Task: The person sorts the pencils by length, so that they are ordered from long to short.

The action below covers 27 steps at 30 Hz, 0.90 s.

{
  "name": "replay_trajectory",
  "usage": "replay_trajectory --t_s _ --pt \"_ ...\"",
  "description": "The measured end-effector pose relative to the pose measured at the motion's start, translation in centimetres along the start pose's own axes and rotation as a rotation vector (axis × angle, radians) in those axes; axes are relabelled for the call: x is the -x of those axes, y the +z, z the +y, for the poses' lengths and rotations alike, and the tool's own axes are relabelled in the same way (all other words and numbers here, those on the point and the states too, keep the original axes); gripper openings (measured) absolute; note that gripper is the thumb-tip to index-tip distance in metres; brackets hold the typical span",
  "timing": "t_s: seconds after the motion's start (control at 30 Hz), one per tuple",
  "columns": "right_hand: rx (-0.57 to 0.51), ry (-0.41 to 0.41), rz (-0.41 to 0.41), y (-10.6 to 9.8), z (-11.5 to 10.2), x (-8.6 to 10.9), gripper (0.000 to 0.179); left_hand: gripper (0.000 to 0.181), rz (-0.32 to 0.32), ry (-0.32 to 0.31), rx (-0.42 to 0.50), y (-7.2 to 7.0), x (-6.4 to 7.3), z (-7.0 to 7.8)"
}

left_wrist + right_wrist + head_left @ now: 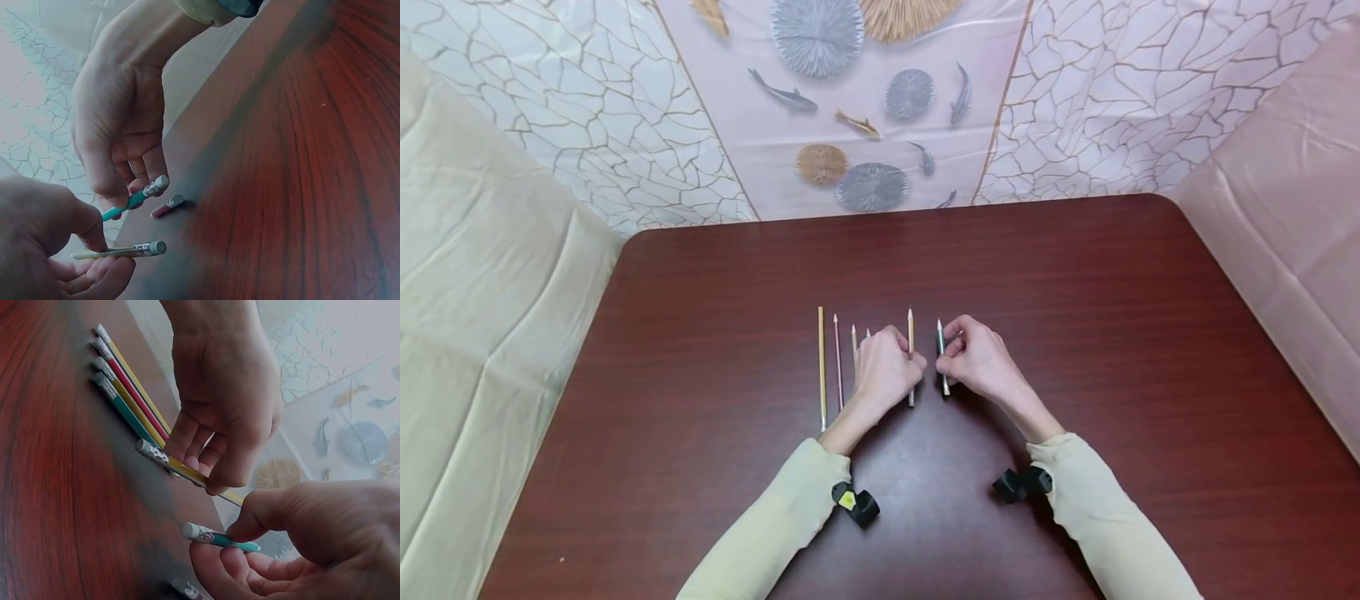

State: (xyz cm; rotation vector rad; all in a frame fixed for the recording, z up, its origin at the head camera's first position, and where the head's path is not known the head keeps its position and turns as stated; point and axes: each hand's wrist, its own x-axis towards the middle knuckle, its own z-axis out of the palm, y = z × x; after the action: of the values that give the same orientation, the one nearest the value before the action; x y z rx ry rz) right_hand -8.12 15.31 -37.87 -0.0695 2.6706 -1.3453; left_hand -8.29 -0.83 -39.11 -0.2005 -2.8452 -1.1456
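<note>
My left hand (886, 367) pinches a yellow pencil (911, 327) with a white eraser, its sharpened tip pointing away from me. Just to the right, a green pencil (945, 386) is pinched between the thumb and fingers of my right hand (981, 360). The right wrist view shows both held pencils raised at their eraser ends. Left of the held ones lie a yellow pencil (134, 375), a red pencil (122, 372), another yellow pencil (125, 394) and a green pencil (122, 409), side by side. A dark red pencil (167, 206) lies under my right hand, hidden in the head view.
The brown wooden table (700, 500) reaches its far edge beyond the pencils. Behind it hangs a patterned cloth (880, 108), with pale padded panels (482, 333) at the sides. A black wrist camera (1022, 483) sits on each sleeve.
</note>
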Motion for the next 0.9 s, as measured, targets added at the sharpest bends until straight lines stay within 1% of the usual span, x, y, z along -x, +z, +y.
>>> replay_trajectory --t_s 0.2,0.43,0.5,0.63,0.7,0.9 --pt "0.006 -0.005 -0.012 0.7 -0.4 -0.1 0.033 0.009 -0.004 -0.016 -0.028 -0.4 0.2 -0.5" --pt "0.016 -0.011 -0.018 1.4 -0.6 -0.1 0.032 0.009 -0.017 -0.03 -0.028 -0.7 0.5 -0.9" --pt "0.019 -0.016 -0.022 1.5 -0.7 -0.1 0.032 0.015 -0.022 -0.027 -0.039 -0.8 0.6 -1.0" --pt "0.032 -0.031 -0.035 1.9 -0.8 -0.2 0.032 0.034 -0.034 -0.017 -0.061 -1.1 0.6 -1.2" --pt "0.043 -0.041 -0.041 2.1 -0.8 -0.2 0.032 0.041 -0.045 -0.014 -0.064 -1.2 0.7 -1.3" --pt "0.068 -0.065 -0.051 2.7 -1.0 -0.1 0.032 0.044 -0.056 -0.001 -0.075 -1.5 0.9 -1.7"
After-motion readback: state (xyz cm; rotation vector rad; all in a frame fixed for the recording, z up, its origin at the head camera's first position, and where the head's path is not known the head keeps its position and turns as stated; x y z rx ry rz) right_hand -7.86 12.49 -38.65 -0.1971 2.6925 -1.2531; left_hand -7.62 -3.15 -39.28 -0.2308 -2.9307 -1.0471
